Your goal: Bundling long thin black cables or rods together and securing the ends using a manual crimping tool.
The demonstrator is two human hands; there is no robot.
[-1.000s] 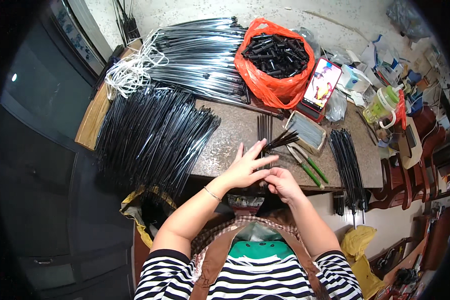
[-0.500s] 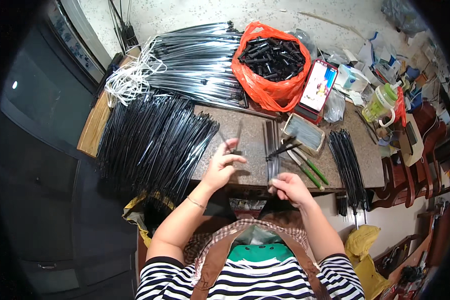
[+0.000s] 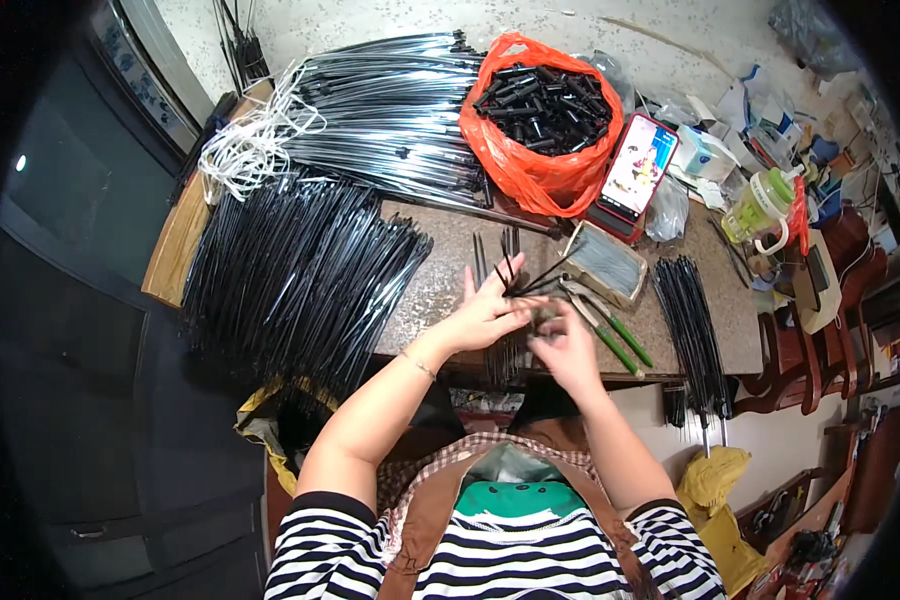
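At the table's near edge, my left hand [image 3: 488, 318] is wrapped round a small bundle of thin black rods [image 3: 508, 365] that look like umbrella ribs. Their ends stick out above and below the hand, and a few splay to the right. Close against it, my right hand [image 3: 568, 352] has its fingers bent together at the bundle's side; motion blurs them, and what they pinch cannot be made out. Just right of the hands lie green-handled pliers [image 3: 620, 340]. Behind the pliers sits a shallow box [image 3: 640, 285] of fine grey wire pieces.
A large pile of black rods [image 3: 300, 290] covers the table's left. Behind it are silver rods [image 3: 390, 120] and white cords [image 3: 255, 150]. A red bag [image 3: 530, 185] holds black tubes. A phone [image 3: 635, 170], another rod bundle [image 3: 692, 320] and a green bottle [image 3: 755, 208] stand rightward.
My left hand has moved right and now holds the bundle. My right hand, which was at the bundle's lower end, has come up beside the left one. The view has shifted slightly.
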